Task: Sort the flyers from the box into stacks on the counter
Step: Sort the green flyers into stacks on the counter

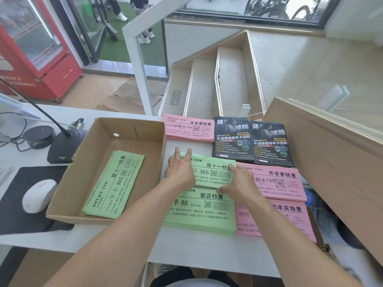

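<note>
An open cardboard box (128,129) sits on the white counter (116,235) with a few green flyers (115,183) lying in it. To its right, both hands rest on a green flyer stack (215,172). My left hand (181,170) lies flat on the stack's left end, fingers spread. My right hand (238,181) grips its right edge. Another green stack (203,212) lies nearer me. Pink stacks lie at the far side (188,129), at right (277,183) and near right (290,220). Two black flyer stacks (252,141) sit at the back.
A desk microphone (62,148), cables, a white mouse (38,195) and a black mouse pad (27,175) lie left of the box. A large cardboard panel (331,154) leans at the right. Stairs and a red cooler stand beyond the counter.
</note>
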The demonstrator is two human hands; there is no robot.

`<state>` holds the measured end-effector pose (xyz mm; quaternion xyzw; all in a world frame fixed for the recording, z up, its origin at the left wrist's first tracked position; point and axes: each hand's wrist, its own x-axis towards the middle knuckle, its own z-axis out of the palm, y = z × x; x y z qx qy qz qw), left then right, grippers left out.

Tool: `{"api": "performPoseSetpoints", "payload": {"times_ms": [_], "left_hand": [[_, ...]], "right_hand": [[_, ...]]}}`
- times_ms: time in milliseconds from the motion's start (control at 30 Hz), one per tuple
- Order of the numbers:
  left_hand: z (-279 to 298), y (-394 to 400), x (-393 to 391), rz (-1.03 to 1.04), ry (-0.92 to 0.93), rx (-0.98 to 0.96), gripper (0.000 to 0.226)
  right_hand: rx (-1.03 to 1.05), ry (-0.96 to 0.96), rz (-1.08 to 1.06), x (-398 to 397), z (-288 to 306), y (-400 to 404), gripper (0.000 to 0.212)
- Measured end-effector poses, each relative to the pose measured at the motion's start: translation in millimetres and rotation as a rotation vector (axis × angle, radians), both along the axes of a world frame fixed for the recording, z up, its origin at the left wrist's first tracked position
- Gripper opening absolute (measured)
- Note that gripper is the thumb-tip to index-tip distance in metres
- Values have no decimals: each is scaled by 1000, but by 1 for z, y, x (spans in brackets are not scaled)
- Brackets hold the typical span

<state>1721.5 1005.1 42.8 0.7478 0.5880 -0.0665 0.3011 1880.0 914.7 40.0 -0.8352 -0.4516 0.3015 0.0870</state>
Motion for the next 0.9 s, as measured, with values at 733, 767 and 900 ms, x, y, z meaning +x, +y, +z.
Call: {"api": "performPoseSetpoints", "payload": {"times_ms": [733, 767, 900], "left_hand": [[28, -12, -211, 258, -200, 690, 52], [23, -12, -225, 218, -111, 697, 51], [9, -20, -260, 161, -15, 667, 57]], "right_hand": [[384, 30, 778, -176, 63, 77, 45], [297, -4, 861, -191, 56, 89, 49], [110, -190, 1114, -238, 23, 133, 67]]}}
